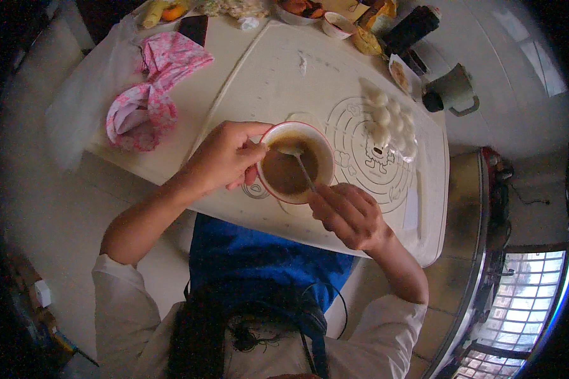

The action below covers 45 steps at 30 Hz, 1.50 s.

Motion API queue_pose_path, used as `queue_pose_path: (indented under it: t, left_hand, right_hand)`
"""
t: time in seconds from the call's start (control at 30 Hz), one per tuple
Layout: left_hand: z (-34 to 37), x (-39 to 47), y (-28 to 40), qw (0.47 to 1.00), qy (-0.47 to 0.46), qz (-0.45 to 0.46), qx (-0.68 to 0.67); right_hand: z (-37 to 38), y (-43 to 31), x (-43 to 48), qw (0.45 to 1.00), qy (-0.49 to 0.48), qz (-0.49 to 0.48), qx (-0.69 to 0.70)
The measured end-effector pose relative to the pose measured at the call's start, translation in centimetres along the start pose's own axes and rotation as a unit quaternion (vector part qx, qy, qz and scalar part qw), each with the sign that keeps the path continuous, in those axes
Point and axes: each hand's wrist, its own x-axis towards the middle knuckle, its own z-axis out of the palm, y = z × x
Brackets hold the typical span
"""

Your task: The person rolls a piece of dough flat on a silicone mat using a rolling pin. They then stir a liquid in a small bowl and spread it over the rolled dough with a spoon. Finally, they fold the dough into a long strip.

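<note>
My left hand (227, 158) grips the rim of a white bowl with a red edge (330, 163) from the left, thumb on top and fingers below. Brown liquid (287, 173) lies inside the bowl. Pinched in my right hand (348, 213) is the handle of a metal spoon (306, 174), whose head is partly in the liquid near the bowl's far left side. Beneath the bowl lies a pale mat (265, 94) with printed rings and a cartoon figure. To the bowl's right are several white round pieces in a clear plastic pack (393, 118).
A pink patterned cloth item (170, 61) lies at the left beside a clear plastic sheet (95, 94). Along the far edge stand a small bowl (339, 26), a larger bowl (298, 14) and a black bottle (412, 28). A jug (455, 92) stands at the right edge.
</note>
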Motion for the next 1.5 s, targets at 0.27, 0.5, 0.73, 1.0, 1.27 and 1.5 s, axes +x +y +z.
queue_pose_path:
  t: [0.27,0.5,0.73,1.0,1.27,1.5]
  left_hand:
    - [-0.5,-0.1,-0.4,1.000,0.006,0.003,-0.011]
    - [-0.2,-0.2,-0.2,1.000,-0.013,0.027,0.001]
    - [-1.4,-0.7,-0.1,1.000,0.012,0.008,-0.001]
    - [-0.9,-0.4,-0.5,1.000,0.006,0.021,0.007]
    - [-2.0,-1.5,-0.4,1.000,0.024,0.013,-0.009]
    - [-1.6,-1.4,-0.2,1.000,0.017,0.021,0.011]
  right_hand:
    - [-2.1,-1.7,0.5,0.996,-0.012,-0.021,0.083]
    - [-0.6,-0.1,1.4,0.999,-0.008,-0.015,0.040]
    - [-1.6,0.0,1.2,0.997,-0.031,-0.020,0.061]
    - [-0.4,-0.6,1.8,0.998,0.000,-0.020,0.057]
    - [-1.7,-0.2,1.6,0.998,-0.030,-0.019,0.046]
    - [0.1,-0.9,2.1,0.998,0.000,-0.016,0.063]
